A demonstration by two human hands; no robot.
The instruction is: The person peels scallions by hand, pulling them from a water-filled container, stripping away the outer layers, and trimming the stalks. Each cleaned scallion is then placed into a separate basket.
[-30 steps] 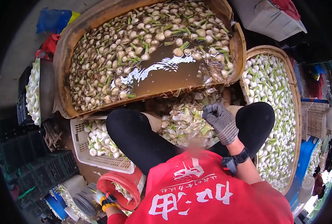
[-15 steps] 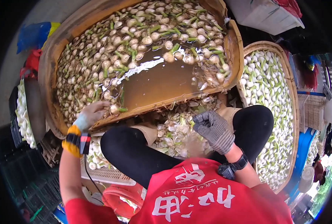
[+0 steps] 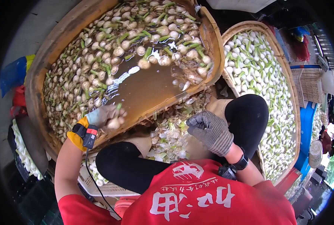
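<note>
My left hand [image 3: 106, 114], in a pale glove, is closed around a garlic bulb [image 3: 115, 123] with a short green stem, just above the near rim of a large tub [image 3: 212, 45]. Brown water and many unpeeled garlic bulbs [image 3: 118, 51] fill that tub. In a grey knit glove, my right hand [image 3: 212, 132] is curled into a fist over my lap. Whatever its fingers may hold is hidden. Between my knees lies a heap of papery skins and trimmings [image 3: 172, 137], left of my right hand.
A second long tub [image 3: 292, 108] on the right is full of white peeled bulbs with green stems. A perforated white basket [image 3: 110, 189] with bulbs sits by my left thigh. Further right stand a blue container [image 3: 306, 129] and stacked beige crates [image 3: 309, 82].
My left hand has closed on the garlic bulb it was reaching toward at the tub's near edge and lifted it. My right hand stays curled. The camera view has shifted slightly.
</note>
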